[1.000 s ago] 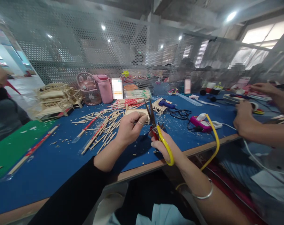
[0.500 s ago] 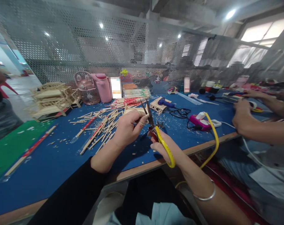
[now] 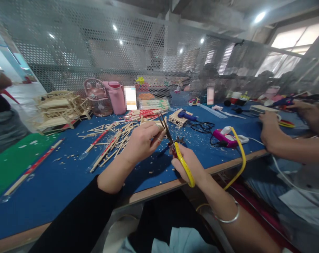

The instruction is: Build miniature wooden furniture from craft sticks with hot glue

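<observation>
My right hand is closed round a pair of scissors, dark in the blades, with a yellow loop and some red at the handles. The blades point up and away, with only a narrow gap between them. Right beside the blades, my left hand is pinched closed at thumb and forefinger; what it holds, if anything, is too small to make out. Behind my left hand lies a light wooden piece, partly hidden. Thin wooden sticks are scattered to the left, some in clear sleeves with red bands.
Wooden model structures stand at the left behind a green mat. A pink bottle is at the back. A blue glue gun rests on a small wooden frame, near a pink power strip. A co-worker's arms reach in at right.
The scissor blades have drawn closer together beside my left fingertips. My hands have barely shifted. At right, the co-worker has lifted a blue tool.
</observation>
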Available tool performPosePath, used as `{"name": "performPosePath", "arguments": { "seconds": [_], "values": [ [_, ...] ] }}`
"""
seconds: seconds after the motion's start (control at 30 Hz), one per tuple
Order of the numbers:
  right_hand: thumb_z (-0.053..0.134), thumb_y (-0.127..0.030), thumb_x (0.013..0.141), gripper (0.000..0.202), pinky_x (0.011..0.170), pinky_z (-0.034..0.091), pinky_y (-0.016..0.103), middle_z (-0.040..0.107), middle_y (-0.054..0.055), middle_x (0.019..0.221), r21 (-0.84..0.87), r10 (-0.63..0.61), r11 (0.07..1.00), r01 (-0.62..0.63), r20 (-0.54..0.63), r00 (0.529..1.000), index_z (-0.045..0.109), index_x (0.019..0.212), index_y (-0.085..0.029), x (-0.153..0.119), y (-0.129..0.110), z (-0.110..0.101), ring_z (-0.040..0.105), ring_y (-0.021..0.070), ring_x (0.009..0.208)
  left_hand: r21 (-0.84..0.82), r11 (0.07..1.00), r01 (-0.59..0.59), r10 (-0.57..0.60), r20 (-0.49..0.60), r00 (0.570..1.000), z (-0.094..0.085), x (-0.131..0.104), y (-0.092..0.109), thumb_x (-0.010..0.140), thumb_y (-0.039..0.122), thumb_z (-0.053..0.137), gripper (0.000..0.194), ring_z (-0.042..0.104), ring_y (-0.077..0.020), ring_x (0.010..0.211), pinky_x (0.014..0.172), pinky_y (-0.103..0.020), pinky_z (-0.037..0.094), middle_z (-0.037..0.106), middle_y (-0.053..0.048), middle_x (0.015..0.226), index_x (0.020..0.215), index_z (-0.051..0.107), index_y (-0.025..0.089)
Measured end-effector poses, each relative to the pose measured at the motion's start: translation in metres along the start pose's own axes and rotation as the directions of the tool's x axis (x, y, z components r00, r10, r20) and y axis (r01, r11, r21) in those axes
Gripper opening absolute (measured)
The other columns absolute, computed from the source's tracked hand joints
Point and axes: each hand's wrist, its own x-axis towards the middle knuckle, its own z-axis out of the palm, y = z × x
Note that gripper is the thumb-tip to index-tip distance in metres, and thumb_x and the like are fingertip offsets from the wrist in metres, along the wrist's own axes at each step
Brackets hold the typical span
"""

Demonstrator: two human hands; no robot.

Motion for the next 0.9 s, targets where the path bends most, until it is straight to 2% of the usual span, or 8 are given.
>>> {"name": "performPosePath", "arguments": {
  "seconds": [0.2, 0.33, 0.47, 0.53, 0.67, 0.73, 0.8, 0.9],
  "values": [
    [0.043, -0.019, 0.068, 0.002, 0.057, 0.037, 0.023, 0.048, -0.002, 0.061, 0.077, -0.01, 0.997, 0.015, -0.066, 0.998, 0.045, 0.067, -0.019, -0.001, -0.002, 0.01, 0.045, 0.0119, 0.057, -0.003, 1.0, 0.029, -0.029, 0.036, 0.999, 0.004, -0.002, -0.002, 0.089, 0.028, 0.045, 0.025, 0.05, -0.012, 0.063, 0.061, -0.023, 0.038, 0.057, -0.003, 0.066, 0.072, 0.059, 0.015],
    [0.048, -0.032, 0.074, 0.013, 0.055, 0.036, 0.022, 0.05, -0.002, 0.06, 0.06, 0.153, 0.987, -0.147, -0.103, 0.983, 0.05, 0.071, -0.019, 0.001, -0.001, -0.002, 0.045, 0.0116, 0.055, -0.041, 0.988, 0.151, -0.152, -0.015, 0.988, 0.008, -0.005, -0.008, 0.088, 0.03, 0.046, 0.025, 0.051, -0.0117, 0.062, 0.061, -0.023, 0.039, 0.058, -0.002, 0.066, 0.076, 0.062, 0.015],
    [0.055, -0.053, 0.072, 0.033, 0.052, 0.035, 0.024, 0.054, -0.001, 0.058, -0.229, 0.321, 0.914, -0.336, -0.102, 0.942, 0.056, 0.07, -0.02, 0.003, 0.025, -0.044, 0.047, 0.0133, 0.054, -0.118, 0.938, 0.326, -0.341, -0.143, 0.929, 0.011, -0.008, -0.023, 0.088, 0.032, 0.047, 0.024, 0.052, -0.0122, 0.065, 0.064, -0.023, 0.04, 0.062, -0.003, 0.072, 0.086, 0.064, 0.015],
    [0.053, -0.058, 0.072, 0.038, 0.053, 0.035, 0.025, 0.059, 0.002, 0.062, -0.457, 0.386, 0.799, -0.39, -0.107, 0.916, 0.057, 0.068, -0.02, 0.003, 0.045, -0.067, 0.053, 0.0166, 0.058, -0.147, 0.908, 0.393, -0.413, -0.147, 0.899, 0.012, -0.009, -0.029, 0.088, 0.033, 0.045, 0.026, 0.052, -0.0127, 0.067, 0.064, -0.024, 0.04, 0.062, -0.003, 0.074, 0.088, 0.064, 0.015],
    [0.05, -0.061, 0.073, 0.047, 0.055, 0.037, 0.029, 0.066, 0.013, 0.076, -0.756, 0.514, 0.529, -0.384, -0.074, 0.854, 0.063, 0.073, -0.016, 0.014, 0.072, -0.096, 0.062, 0.0246, 0.068, -0.102, 0.881, 0.463, -0.461, 0.038, 0.886, 0.017, -0.01, -0.033, 0.088, 0.034, 0.04, 0.03, 0.051, -0.0138, 0.067, 0.062, -0.024, 0.037, 0.061, -0.003, 0.072, 0.084, 0.062, 0.015],
    [0.052, -0.059, 0.073, 0.049, 0.057, 0.04, 0.03, 0.067, 0.017, 0.08, -0.811, 0.561, 0.484, -0.33, -0.002, 0.828, 0.066, 0.076, -0.013, 0.026, 0.075, -0.101, 0.064, 0.0262, 0.071, -0.069, 0.881, 0.469, -0.446, 0.209, 0.87, 0.019, -0.012, -0.032, 0.088, 0.035, 0.038, 0.032, 0.05, -0.0138, 0.065, 0.061, -0.024, 0.035, 0.06, -0.002, 0.069, 0.077, 0.061, 0.015],
    [0.053, -0.058, 0.074, 0.05, 0.059, 0.043, 0.031, 0.068, 0.02, 0.083, -0.844, 0.579, 0.468, -0.262, 0.069, 0.813, 0.069, 0.08, -0.01, 0.04, 0.072, -0.1, 0.065, 0.0277, 0.075, -0.053, 0.875, 0.481, -0.428, 0.38, 0.82, 0.022, -0.014, -0.032, 0.087, 0.038, 0.038, 0.035, 0.048, -0.0133, 0.061, 0.058, -0.024, 0.033, 0.057, -0.001, 0.064, 0.07, 0.06, 0.016],
    [0.052, -0.052, 0.077, 0.049, 0.067, 0.046, 0.033, 0.068, 0.024, 0.089, -0.891, 0.536, 0.429, -0.146, 0.121, 0.835, 0.071, 0.086, -0.008, 0.057, 0.064, -0.092, 0.065, 0.0309, 0.087, -0.031, 0.866, 0.499, -0.404, 0.546, 0.734, 0.025, -0.017, -0.035, 0.084, 0.04, 0.042, 0.036, 0.046, -0.0125, 0.057, 0.055, -0.024, 0.031, 0.057, -0.001, 0.06, 0.067, 0.062, 0.016]
  ]
}}
